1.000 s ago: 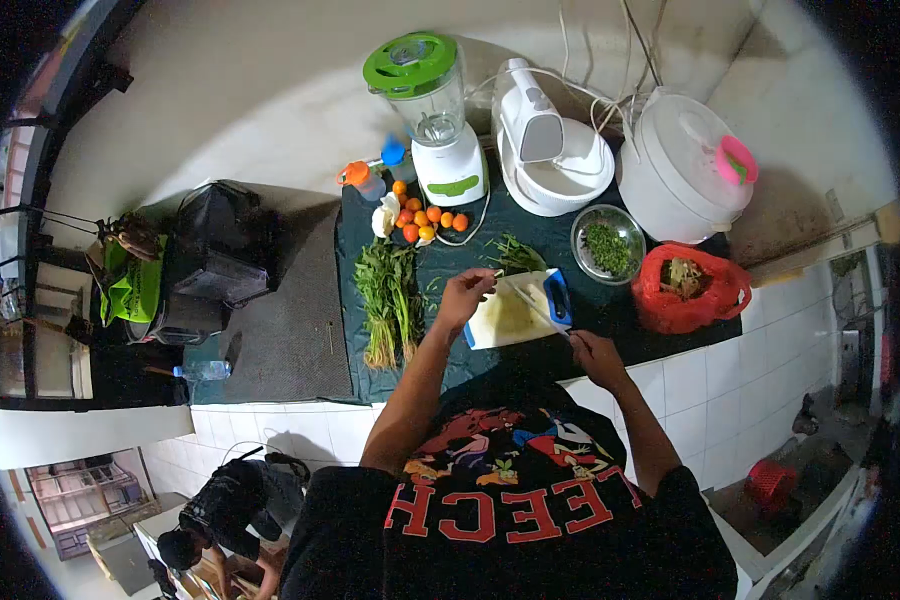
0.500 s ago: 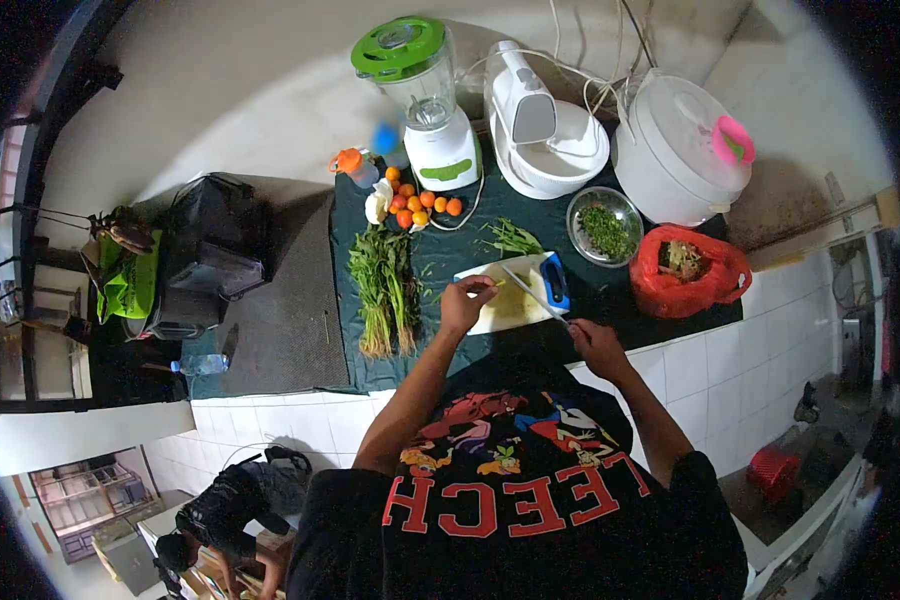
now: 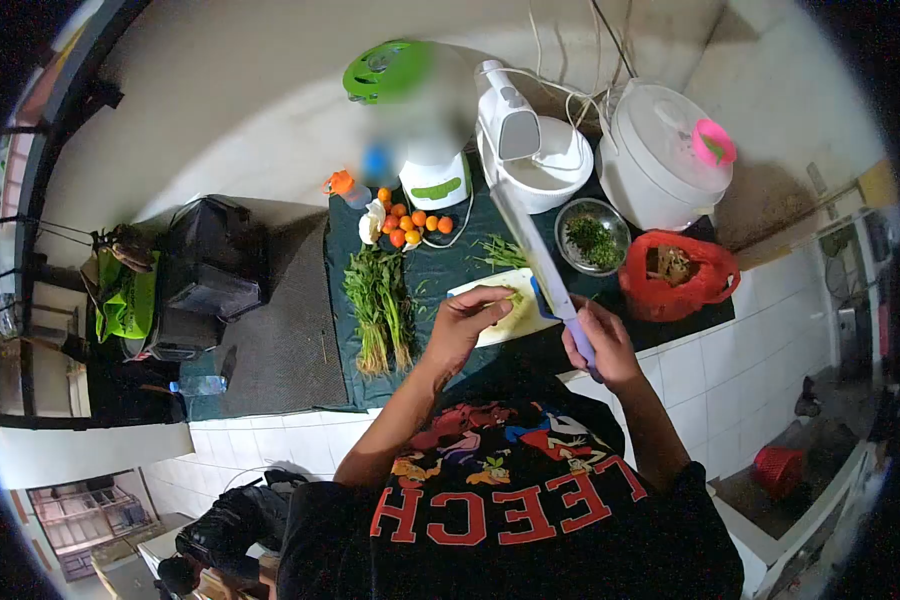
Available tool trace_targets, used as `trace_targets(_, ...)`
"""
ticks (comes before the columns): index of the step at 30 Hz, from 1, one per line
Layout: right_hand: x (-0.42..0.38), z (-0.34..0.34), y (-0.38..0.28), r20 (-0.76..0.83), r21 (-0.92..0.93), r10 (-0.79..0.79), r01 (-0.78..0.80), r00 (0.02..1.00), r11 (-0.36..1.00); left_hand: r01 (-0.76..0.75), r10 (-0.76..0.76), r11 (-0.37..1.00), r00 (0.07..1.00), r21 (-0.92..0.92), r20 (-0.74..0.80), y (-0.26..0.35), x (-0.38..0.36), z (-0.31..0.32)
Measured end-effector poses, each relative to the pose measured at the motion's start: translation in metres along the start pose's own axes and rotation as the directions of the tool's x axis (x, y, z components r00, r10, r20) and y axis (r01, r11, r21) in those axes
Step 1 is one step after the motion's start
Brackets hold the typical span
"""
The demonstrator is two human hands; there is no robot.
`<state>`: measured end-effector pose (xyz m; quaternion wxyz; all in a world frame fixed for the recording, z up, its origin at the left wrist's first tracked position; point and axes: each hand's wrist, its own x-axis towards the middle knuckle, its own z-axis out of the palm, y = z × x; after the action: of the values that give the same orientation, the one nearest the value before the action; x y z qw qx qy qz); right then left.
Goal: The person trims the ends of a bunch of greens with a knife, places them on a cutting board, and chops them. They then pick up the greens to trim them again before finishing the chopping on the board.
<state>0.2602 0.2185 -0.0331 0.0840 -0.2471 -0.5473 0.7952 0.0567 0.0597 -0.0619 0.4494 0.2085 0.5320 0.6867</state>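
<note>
My right hand point(image 3: 602, 342) grips a knife point(image 3: 532, 245) by its purple handle, blade raised and slanting up to the left above the chopping board. My left hand point(image 3: 467, 325) is pinched over the left side of the white chopping board point(image 3: 523, 326), with a small yellow-green stalk piece point(image 3: 515, 297) at its fingertips. A few cut green leaves point(image 3: 500, 252) lie just behind the board. Bundles of leafy greens point(image 3: 375, 300) with roots lie to the left. Beyond the knife, a clear bowl point(image 3: 623, 248) holds chopped greens point(image 3: 590, 236).
Orange tomatoes point(image 3: 410, 228), a white bulb-like item point(image 3: 371, 222) and a partly blurred blender point(image 3: 436, 185) stand behind the greens. A stand mixer point(image 3: 545, 185), a large white lidded container point(image 3: 660, 165) and a red plastic bag point(image 3: 682, 290) line the right. Another person point(image 3: 235, 530) bends at lower left.
My right hand has lifted the knife off the board, towards the camera, with its blade turned more upright. My left hand has also risen slightly. The view has shifted a little.
</note>
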Motion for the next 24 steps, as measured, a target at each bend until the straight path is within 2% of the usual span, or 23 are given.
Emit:
trace_targets(2, -0.005, 0.029, -0.028, -0.012, 0.154, -0.062, 0.064, 0.998, 0.986, -0.04, 0.039, 0.998, 0.999, -0.039, -0.007, 0.018, -0.007, 0.013)
trace_targets(3, -0.007, 0.041, -0.035, -0.009, 0.15, -0.065, 0.065, 0.998, 0.986, -0.072, 0.072, 0.995, 0.997, -0.075, -0.013, 0.025, -0.009, 0.019)
trace_targets(5, -0.011, 0.062, -0.049, 0.022, 0.382, -0.1, 0.084, 0.995, 0.921, -0.093, 0.092, 0.988, 0.996, -0.125, -0.014, 0.038, -0.014, 0.027)
trace_targets(6, -0.014, 0.073, -0.059, 0.022, 0.414, -0.058, 0.044, 0.998, 0.909, -0.107, 0.106, 0.979, 0.994, -0.173, -0.016, 0.041, -0.017, 0.03)
trace_targets(7, -0.016, 0.079, -0.062, 0.02, 0.41, -0.06, 0.047, 0.998, 0.911, -0.109, 0.109, 0.978, 0.994, -0.177, -0.013, 0.044, -0.02, 0.034)
trace_targets(9, -0.019, 0.089, -0.067, 0.026, 0.456, -0.035, 0.019, 0.999, 0.89, -0.128, 0.11, 0.946, 0.991, -0.296, -0.075, 0.045, -0.023, 0.039)
trace_targets(10, -0.021, 0.099, -0.076, -0.041, 0.447, 0.024, -0.003, 0.999, 0.894, -0.13, 0.112, 0.944, 0.991, -0.303, -0.075, 0.045, -0.023, 0.038)
trace_targets(11, -0.021, 0.099, -0.075, -0.042, 0.442, 0.029, -0.007, 0.999, 0.897, -0.133, 0.112, 0.94, 0.99, -0.315, -0.086, 0.044, -0.024, 0.037)
trace_targets(13, -0.021, 0.096, -0.069, 0.053, 0.382, -0.014, -0.007, 0.998, 0.924, -0.138, 0.111, 0.934, 0.989, -0.33, -0.101, 0.044, -0.025, 0.035)
trace_targets(15, -0.02, 0.092, -0.059, 0.079, 0.406, -0.007, -0.026, 0.997, 0.913, -0.152, 0.115, 0.916, 0.986, -0.372, -0.118, 0.046, -0.026, 0.035)
trace_targets(24, -0.021, 0.103, -0.051, 0.083, 0.425, 0.018, -0.051, 0.996, 0.904, -0.165, 0.143, 0.924, 0.986, -0.344, -0.09, 0.047, -0.031, 0.03)
